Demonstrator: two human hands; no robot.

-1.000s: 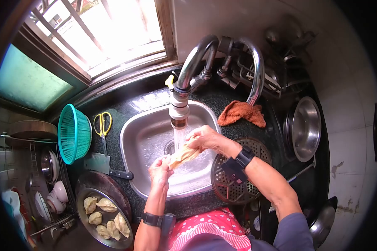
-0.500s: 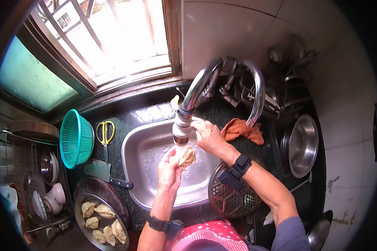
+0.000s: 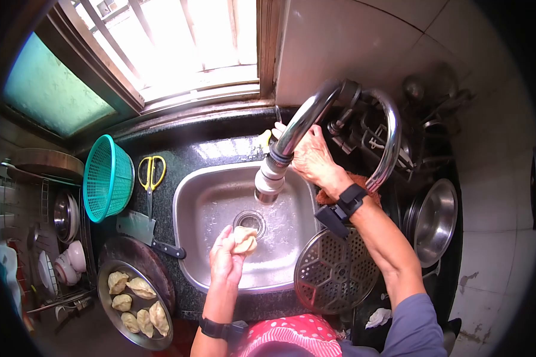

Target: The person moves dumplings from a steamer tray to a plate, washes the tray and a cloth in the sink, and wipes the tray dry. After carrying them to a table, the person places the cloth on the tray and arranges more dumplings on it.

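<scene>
My left hand [image 3: 223, 259] pinches a pale, lumpy, folded piece [image 3: 245, 240] that looks like a dumpling, over the near left part of the steel sink [image 3: 187, 238]. Several similar pieces [image 3: 142, 288] lie on a round metal plate [image 3: 110, 300] at the lower left. My right hand [image 3: 315, 157] reaches behind the chrome faucet [image 3: 304, 122], its fingertips at a thin dark lever [image 3: 278, 112]. The spout hides part of these fingers. From the white faucet nozzle [image 3: 270, 181] no stream shows; wet drops cover the sink floor around the drain [image 3: 249, 224].
Left of the sink are a green basket [image 3: 108, 178], yellow-handled scissors [image 3: 151, 172] and a cleaver [image 3: 137, 227]. A perforated steamer plate [image 3: 336, 271] overlaps the sink's right rim. Beyond it stand metal bowls [image 3: 436, 223] and a red cloth [image 3: 363, 181]. A dish rack [image 3: 44, 208] is far left.
The water stream from the nozzle has stopped. My left hand has drawn the pale piece left and toward me from under the nozzle. My right hand has moved up and back behind the faucet.
</scene>
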